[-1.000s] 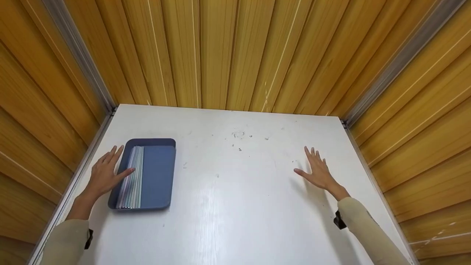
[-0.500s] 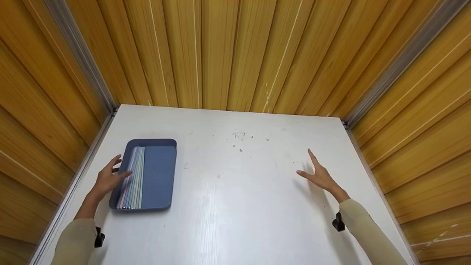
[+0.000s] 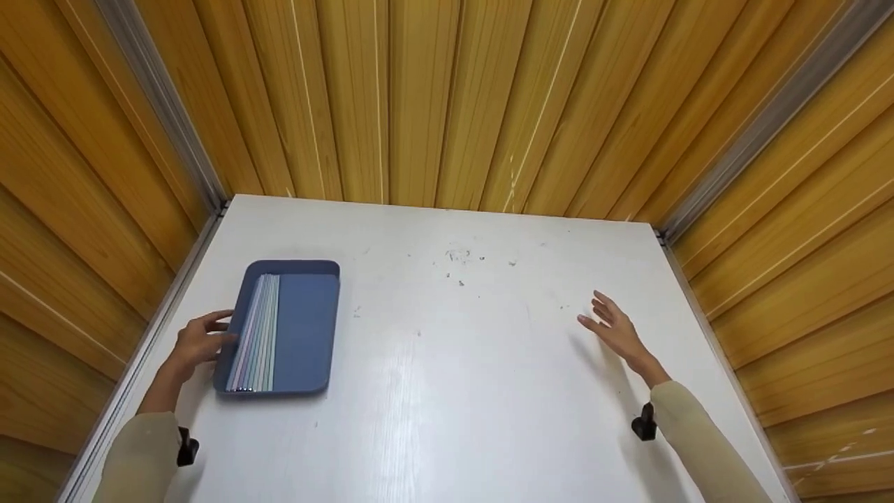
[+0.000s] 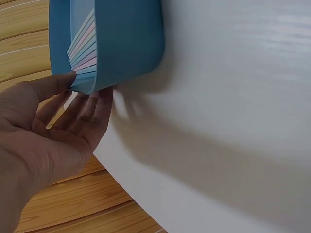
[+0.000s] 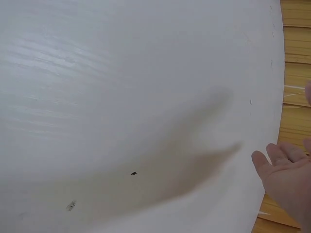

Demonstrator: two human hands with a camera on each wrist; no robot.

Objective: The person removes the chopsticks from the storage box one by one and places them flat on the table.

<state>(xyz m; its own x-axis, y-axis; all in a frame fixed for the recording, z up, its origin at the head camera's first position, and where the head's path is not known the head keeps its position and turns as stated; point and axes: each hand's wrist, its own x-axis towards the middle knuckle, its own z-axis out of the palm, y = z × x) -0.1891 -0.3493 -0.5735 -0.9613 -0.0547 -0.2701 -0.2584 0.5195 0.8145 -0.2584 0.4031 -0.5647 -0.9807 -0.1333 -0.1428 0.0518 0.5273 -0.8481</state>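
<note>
A blue rectangular tray (image 3: 305, 332) with raised walls rests on the left part of the white table. Along its left side lies a row of long thin pastel sticks or edges (image 3: 257, 335) in pink, white and green. My left hand (image 3: 199, 342) pinches the tray's left wall. In the left wrist view the thumb (image 4: 60, 85) lies over the rim, while the other fingers bend against the outside and underside. Over the table's right part, my right hand (image 3: 618, 335) hovers with its fingers loosely spread, holding nothing.
The white table (image 3: 447, 405) carries small dark marks (image 3: 459, 256) toward its back. Wood-patterned panels (image 3: 419, 105) enclose the back and both sides, with grey metal posts (image 3: 167, 98) in the corners.
My left hand has come down from above the tray's left side to its outer wall and taken hold there. The right hand's fingers have relaxed and shifted slightly.
</note>
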